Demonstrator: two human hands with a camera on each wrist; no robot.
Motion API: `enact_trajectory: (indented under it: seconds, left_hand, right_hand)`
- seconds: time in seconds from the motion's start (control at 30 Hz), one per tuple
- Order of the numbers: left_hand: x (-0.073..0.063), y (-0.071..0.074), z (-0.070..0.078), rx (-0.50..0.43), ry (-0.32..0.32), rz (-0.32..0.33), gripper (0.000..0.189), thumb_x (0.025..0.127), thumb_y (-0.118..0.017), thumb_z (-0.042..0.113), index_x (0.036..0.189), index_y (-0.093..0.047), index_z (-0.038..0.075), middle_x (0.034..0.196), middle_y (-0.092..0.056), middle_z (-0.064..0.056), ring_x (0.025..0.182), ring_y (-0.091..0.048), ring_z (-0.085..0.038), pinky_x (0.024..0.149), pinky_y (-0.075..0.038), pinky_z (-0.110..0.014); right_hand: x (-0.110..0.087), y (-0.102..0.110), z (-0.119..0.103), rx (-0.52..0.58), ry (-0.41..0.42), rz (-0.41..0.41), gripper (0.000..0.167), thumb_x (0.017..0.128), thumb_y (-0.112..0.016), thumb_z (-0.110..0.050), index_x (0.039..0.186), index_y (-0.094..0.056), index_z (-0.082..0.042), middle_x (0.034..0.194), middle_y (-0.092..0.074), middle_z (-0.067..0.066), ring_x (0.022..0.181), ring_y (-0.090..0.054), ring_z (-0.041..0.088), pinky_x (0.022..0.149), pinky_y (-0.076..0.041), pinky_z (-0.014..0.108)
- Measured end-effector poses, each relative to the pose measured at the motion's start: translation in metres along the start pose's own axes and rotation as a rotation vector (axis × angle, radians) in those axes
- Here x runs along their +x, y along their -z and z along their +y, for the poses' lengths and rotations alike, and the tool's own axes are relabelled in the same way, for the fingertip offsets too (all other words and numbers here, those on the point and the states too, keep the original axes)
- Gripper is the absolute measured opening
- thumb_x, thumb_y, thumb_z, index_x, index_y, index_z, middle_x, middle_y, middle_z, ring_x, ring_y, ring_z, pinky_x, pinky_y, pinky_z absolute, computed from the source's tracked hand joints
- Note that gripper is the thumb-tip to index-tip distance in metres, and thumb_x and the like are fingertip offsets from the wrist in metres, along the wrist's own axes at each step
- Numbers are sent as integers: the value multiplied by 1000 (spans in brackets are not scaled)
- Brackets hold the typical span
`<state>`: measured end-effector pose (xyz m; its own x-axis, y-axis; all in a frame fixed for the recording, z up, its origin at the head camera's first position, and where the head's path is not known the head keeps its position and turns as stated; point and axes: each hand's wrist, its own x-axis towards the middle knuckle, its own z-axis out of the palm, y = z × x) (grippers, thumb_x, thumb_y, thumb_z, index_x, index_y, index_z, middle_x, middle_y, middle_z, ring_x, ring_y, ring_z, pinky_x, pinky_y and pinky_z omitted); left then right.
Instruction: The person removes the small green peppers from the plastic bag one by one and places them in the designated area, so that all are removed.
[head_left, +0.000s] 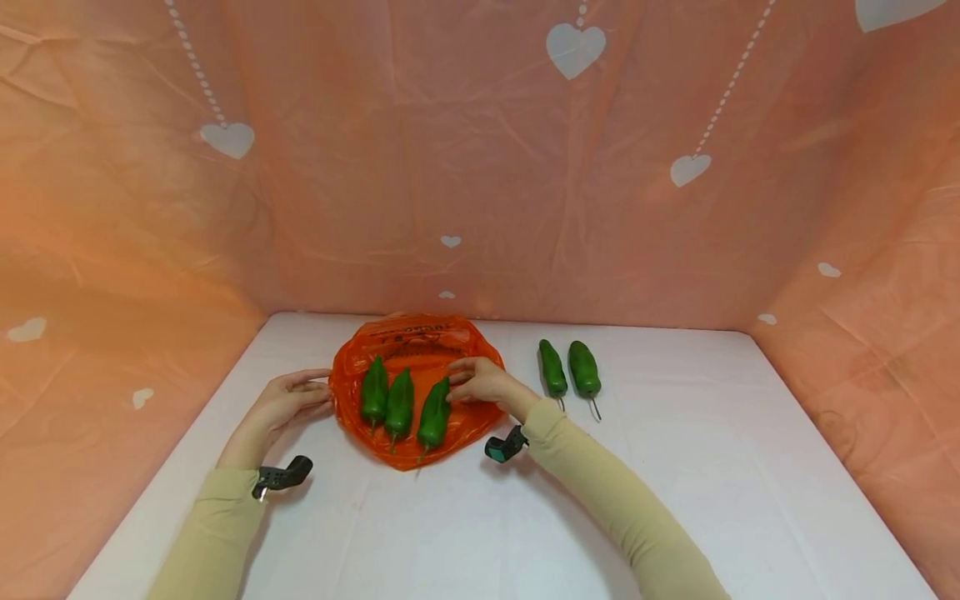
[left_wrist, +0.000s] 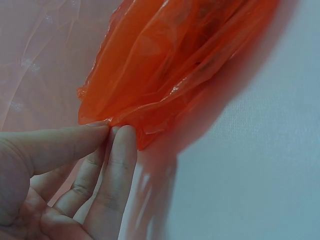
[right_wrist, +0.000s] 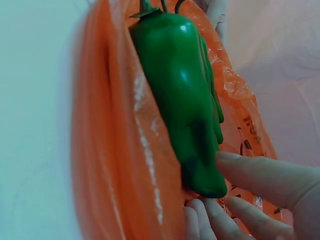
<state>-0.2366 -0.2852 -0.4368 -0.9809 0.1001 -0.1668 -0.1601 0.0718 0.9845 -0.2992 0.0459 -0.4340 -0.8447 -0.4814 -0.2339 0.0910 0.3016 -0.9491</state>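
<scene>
An orange plastic bag lies spread open on the table, with three green peppers in it. Thumb and fingertips of my left hand pinch the bag's left edge; the left wrist view shows the gathered orange film at those fingertips. My right hand reaches over the bag's right side and holds the tip of the rightmost green pepper between thumb and fingers. In the right wrist view this pepper has its stem end upward. The middle pepper and left pepper lie beside it.
Two more green peppers, one slim and one wider, lie side by side right of the bag. A white cloth covers the table. Orange curtains with white hearts hang behind and at both sides.
</scene>
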Motion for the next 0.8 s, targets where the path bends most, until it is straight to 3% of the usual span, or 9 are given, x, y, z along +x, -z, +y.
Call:
enact_trajectory:
  seconds: [0.3,0.6,0.8]
  left_hand:
    - [0,-1,0,7,1,-1,53,95,-55,0,141,-32,-12,93,-66,-3,84,-68,-14,83,-55,-34]
    - [1,-1,-1,-2,-5,-1,55,95,-55,0,142,-30,-11,94,-65,-4,85,-68,-15,83,-55,-35]
    - [-1,-1,0,-4,-13,-5,55,95,-55,0,142,-29,-12,94,-66,-3,84,-68,-15,83,-55,-35]
  right_hand:
    - [-1,-1,2,-51,34,-17,49,81,-70,7,127,-54,6,111,-60,16,80,-58,15,66,-53,25]
    - [-4,-2,1,-59,44,-21,49,80,-70,8,126,-55,6,112,-59,17,94,-59,19,73,-55,27]
    - [-3,-2,2,-89,36,-14,50,79,-73,5,126,-57,4,110,-60,15,90,-60,18,72,-55,27]
